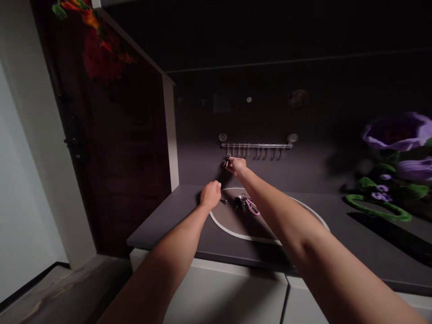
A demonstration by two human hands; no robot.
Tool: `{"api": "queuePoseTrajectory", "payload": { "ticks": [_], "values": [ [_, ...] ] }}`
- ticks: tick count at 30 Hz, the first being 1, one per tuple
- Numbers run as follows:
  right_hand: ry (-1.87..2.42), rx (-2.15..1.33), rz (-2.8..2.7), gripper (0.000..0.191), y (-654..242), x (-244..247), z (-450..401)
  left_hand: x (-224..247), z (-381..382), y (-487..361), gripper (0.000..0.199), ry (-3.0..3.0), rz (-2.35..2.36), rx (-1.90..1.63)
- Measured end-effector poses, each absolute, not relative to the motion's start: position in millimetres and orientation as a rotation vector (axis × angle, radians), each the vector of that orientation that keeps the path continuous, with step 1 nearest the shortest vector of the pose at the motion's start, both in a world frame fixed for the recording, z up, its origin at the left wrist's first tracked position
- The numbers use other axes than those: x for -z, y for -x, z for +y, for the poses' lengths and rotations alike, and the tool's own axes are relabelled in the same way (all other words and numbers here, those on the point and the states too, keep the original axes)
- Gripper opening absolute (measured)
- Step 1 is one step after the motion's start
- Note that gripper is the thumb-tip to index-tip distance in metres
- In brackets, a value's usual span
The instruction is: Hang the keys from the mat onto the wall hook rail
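Note:
My right hand (238,165) is closed on a small bunch of keys (227,160), pinching it just below the left end of a clear hook rail (256,146). The ring of the bunch rises close to the hooks; whether it touches one I cannot tell. Lower down, my left hand (210,194) is over the left edge of a round tray (232,234) with a white rim. Its fingers are curled, and whatever they hold, if anything, is hidden. Beside it lies a small metal key piece (224,202). Another bunch of keys with a pink strap (252,207) rests on the tray.
The tray sits on a dark counter (165,220) above white cabinet fronts (232,292). Purple artificial flowers (398,130) with a green looped base (378,209) stand at right. A dark door (124,157) is at left, and a dark cabinet hangs overhead.

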State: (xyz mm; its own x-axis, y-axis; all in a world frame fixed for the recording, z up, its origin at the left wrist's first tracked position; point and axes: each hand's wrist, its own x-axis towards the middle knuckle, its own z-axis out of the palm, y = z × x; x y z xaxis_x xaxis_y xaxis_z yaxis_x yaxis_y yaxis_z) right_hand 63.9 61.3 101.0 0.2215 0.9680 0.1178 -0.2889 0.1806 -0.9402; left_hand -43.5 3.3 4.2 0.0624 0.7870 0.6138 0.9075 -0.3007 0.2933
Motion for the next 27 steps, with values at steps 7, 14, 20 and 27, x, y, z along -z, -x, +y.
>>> {"api": "queuePoseTrajectory", "payload": {
  "ticks": [7,14,20,27],
  "values": [
    [0.941,-1.075,-0.990,0.013,-70.1,-91.2,64.7,-3.2,5.8,45.0,0.029,2.213,-1.717,1.093],
    [0.952,-1.095,-1.023,0.013,-78.2,-78.8,38.4,-4.1,3.7,49.4,0.027,2.303,-1.685,1.227],
    [1.054,-0.984,-1.278,0.004,-94.6,-55.8,8.4,-2.2,6.5,52.6,0.024,2.509,-1.633,1.391],
    [1.274,-0.343,-1.865,0.014,-117.5,-25.7,-12.6,-1.5,5.7,55.0,0.023,2.812,-1.498,1.425]
  ]
}}
